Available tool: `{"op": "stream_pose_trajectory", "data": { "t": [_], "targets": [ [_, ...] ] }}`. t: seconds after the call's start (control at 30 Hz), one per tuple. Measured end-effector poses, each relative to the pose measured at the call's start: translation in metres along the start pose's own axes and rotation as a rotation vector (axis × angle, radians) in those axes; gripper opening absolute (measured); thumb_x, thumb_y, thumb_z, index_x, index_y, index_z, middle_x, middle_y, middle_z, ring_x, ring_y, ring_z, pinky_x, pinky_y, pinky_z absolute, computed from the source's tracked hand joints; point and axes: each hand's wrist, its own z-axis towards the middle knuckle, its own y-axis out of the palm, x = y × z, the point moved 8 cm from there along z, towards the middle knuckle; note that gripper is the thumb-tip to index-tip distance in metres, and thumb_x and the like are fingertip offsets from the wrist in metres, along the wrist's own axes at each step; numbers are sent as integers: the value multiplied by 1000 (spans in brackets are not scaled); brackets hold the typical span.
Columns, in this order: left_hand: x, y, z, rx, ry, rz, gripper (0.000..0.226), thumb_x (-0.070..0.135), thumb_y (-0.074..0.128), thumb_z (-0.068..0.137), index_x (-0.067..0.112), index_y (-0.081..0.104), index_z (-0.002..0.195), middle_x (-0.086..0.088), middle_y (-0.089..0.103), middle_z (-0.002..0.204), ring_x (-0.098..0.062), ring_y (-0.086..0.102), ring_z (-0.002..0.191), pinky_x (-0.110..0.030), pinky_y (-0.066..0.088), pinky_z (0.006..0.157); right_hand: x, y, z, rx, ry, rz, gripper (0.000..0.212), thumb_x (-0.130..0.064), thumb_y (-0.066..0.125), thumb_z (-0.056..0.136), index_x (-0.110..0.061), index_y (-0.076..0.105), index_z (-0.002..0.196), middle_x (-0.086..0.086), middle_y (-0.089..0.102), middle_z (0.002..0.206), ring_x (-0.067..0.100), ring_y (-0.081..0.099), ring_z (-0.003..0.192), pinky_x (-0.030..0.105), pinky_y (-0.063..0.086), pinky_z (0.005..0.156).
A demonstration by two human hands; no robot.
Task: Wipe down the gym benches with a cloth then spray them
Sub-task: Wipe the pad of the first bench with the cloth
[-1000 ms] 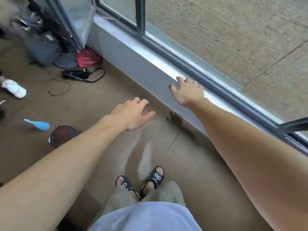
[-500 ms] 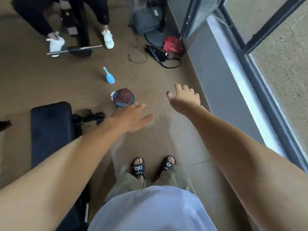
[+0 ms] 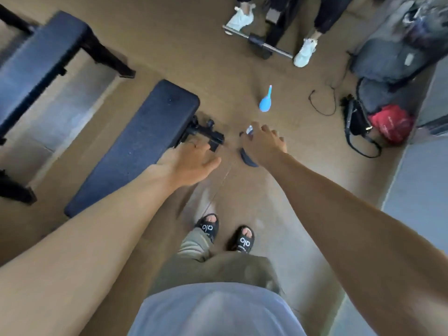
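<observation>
Two bare hands, open and empty: right hand [image 3: 263, 144] directly above dark round cloth-like bundle [image 3: 246, 157] on floor; left hand [image 3: 189, 163] beside long navy padded bench [image 3: 135, 146].

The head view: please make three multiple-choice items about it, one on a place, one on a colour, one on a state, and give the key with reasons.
1. Where does the blue bulb-shaped item lie?
A. on the near bench
B. on the floor beyond the hands
C. in the right hand

2. What colour is the pad of the near bench?
A. red
B. white
C. dark blue

3. What is the state of the left hand?
A. open, holding nothing
C. shut on a cloth
B. shut on a barbell

Key: 1 B, it rests on brown floor past the right hand. 2 C, the pad looks dark navy. 3 A, its fingers are spread and nothing is in them.
</observation>
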Motion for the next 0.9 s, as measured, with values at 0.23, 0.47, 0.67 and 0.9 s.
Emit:
{"op": "stream_pose_trajectory", "data": {
  "t": [0.23, 0.47, 0.67, 0.9],
  "targets": [
    [-30, 8, 45, -25, -108, -65, 59, 57, 32, 103, 20, 42, 148, -14, 49, 148, -33, 48, 134, -46, 41, 102, -25, 23, 54, -49, -98, -109, 43, -45, 36, 104, -20, 47, 138, 12, 50, 145, 38, 45, 136, 50, 34, 114],
    [-27, 42, 142, -98, -26, -104, 63, 59, 28, 104, 22, 31, 154, -16, 48, 149, -35, 48, 135, -51, 44, 105, 9, 62, 138, -106, -16, -61, 60, -51, 39, 96, -18, 43, 146, 12, 48, 147, 38, 45, 137, 53, 37, 113],
    [-15, 82, 220, -133, -7, -79, 59, 54, 31, 105, 19, 35, 153, -15, 49, 149, -34, 45, 138, -47, 42, 106, 73, 93, 218, -218, 109, -55, 69, -53, 47, 84, -30, 39, 148, 7, 45, 151, 39, 48, 134, 50, 43, 110],
    [9, 163, 341, -172, -110, -244, 58, 55, 31, 104, 28, 28, 155, -10, 44, 153, -34, 45, 138, -47, 38, 109, 141, 158, 346, -264, 116, -84, 78, -55, 53, 80, -18, 39, 147, 14, 48, 148, 39, 48, 134, 51, 40, 112]
  ]
}}
